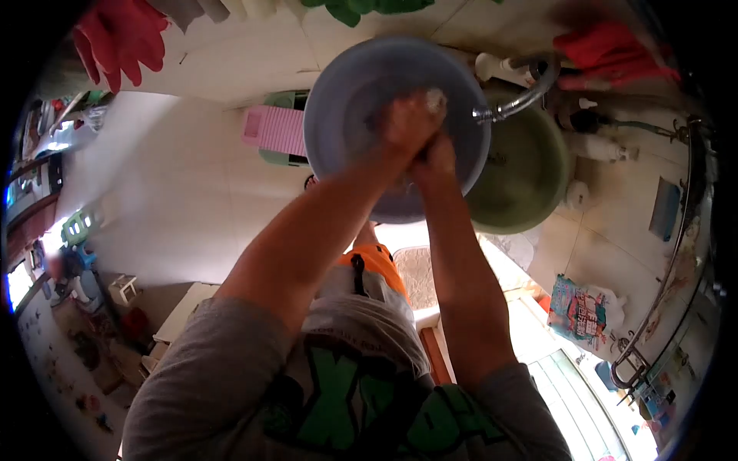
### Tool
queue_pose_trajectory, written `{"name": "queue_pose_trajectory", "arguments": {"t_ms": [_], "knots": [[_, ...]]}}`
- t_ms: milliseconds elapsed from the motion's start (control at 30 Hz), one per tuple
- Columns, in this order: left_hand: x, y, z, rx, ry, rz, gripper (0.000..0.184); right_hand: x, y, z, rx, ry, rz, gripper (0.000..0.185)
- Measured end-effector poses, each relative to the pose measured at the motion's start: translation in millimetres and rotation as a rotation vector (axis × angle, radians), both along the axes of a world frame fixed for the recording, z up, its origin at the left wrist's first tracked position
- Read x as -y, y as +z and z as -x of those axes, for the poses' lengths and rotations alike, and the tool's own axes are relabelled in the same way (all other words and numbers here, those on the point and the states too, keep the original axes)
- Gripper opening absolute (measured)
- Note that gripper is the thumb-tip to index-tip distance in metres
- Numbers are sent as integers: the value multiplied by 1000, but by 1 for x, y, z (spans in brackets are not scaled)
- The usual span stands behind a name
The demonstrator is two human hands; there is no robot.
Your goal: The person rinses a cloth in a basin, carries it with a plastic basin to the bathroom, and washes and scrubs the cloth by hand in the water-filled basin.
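Observation:
Both my hands are brought together inside a blue-grey basin (327,100). My left hand (413,121) lies over the right one, slightly blurred, with its fingers curled in. A small whitish patch (436,100) shows at its far side; I cannot tell whether it is cloth or foam. My right hand (438,156) is pressed close below it, looks closed, and has its fingers mostly hidden. What the hands hold between them is not visible. A curved metal faucet (519,104) reaches over the basin's right rim.
A green basin (550,188) stands partly under the blue-grey one. At the left is a pink ridged washboard (280,129). Red gloves (123,42) hang upper left, and a red item (611,58) hangs upper right. A printed bag (578,311) sits lower right.

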State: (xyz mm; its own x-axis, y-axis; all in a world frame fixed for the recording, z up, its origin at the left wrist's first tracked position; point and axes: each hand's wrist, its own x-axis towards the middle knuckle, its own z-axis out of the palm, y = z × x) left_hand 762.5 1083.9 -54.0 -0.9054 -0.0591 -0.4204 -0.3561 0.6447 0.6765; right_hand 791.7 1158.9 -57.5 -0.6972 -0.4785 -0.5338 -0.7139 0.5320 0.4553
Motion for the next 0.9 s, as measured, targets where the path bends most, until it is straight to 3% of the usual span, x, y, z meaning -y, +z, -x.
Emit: {"name": "queue_pose_trajectory", "arguments": {"t_ms": [67,133,200,233,300,400,433,500,567,633,700,733,800,833,900], "knots": [[22,-49,14,-131,-149,152,41,0,-5,-12,-326,505,-663,45],[24,-71,2,-335,-80,259,44,-7,-14,-30,-634,1007,-1328,48],[-16,-83,-10,-312,-125,356,48,-8,-21,-28,-967,1485,-1999,50],[-28,-78,-23,-300,-110,345,48,-10,-27,-23,-1018,1545,-2080,50],[-47,-55,-44,-292,-41,261,44,-12,-39,-10,-1057,1530,-2082,50],[-23,-3,-30,-64,115,-96,56,-7,-47,-6,-1095,1583,-2208,51],[-3,-29,-3,52,5,-132,58,-9,-41,-11,-1068,1598,-2240,51],[19,-53,12,-18,-98,1,60,-9,-29,-31,-932,1593,-2218,51],[24,-60,4,-359,-95,321,59,-12,-43,-48,-844,1612,-2053,49],[-4,-59,-6,-222,132,266,43,-16,-48,-44,-836,1627,-1995,48],[-33,-54,-28,-258,125,395,38,-15,-43,-23,-929,1651,-2014,48],[-46,-54,-41,-363,0,544,40,-10,-43,-18,-944,1639,-2022,48],[-51,-67,-49,-432,10,470,43,-3,-40,-15,-955,1628,-2036,50],[-48,-78,-41,-390,152,247,43,-1,-38,-16,-957,1632,-2044,50],[-27,-83,-16,-291,158,30,41,-2,-35,-13,-967,1636,-2076,51]]}}
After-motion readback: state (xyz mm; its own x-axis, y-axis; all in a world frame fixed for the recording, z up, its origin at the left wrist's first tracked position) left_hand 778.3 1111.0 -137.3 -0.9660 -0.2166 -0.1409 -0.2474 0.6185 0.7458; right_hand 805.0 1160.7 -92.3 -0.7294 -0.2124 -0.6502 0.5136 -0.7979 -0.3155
